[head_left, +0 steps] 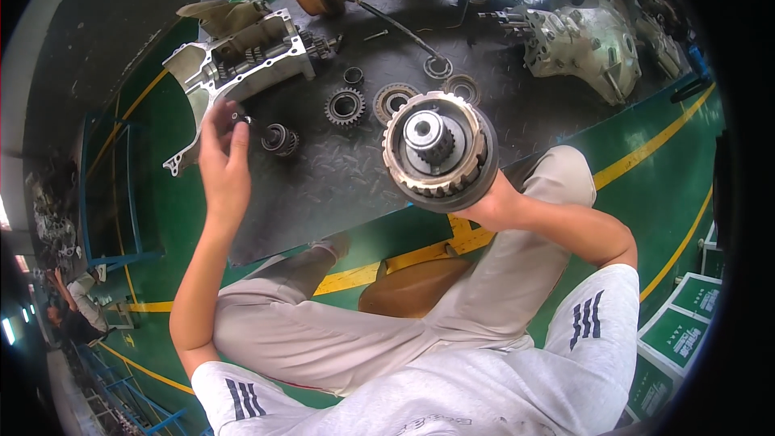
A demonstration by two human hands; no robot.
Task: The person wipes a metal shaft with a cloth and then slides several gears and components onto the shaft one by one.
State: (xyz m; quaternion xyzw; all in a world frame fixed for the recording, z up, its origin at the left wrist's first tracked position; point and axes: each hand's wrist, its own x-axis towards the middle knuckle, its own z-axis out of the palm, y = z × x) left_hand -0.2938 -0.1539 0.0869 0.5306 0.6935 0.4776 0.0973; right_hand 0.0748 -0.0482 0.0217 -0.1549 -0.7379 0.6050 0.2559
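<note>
Dark tabletop (323, 182) bears rings (381, 103), partly behind gear assembly (438, 153).

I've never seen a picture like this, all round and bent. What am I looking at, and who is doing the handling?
No robot here: these are a person's bare hands, seen by a wide fisheye camera worn on the head, looking down. That lens bends straight edges.

The right hand holds up a large gear assembly. The left hand is by a small geared shaft; I can't tell whether it grips it.

On the dark, patterned worktop lie an open metal casing with gears inside, a loose toothed gear and, farther right, another metal casing.
</note>
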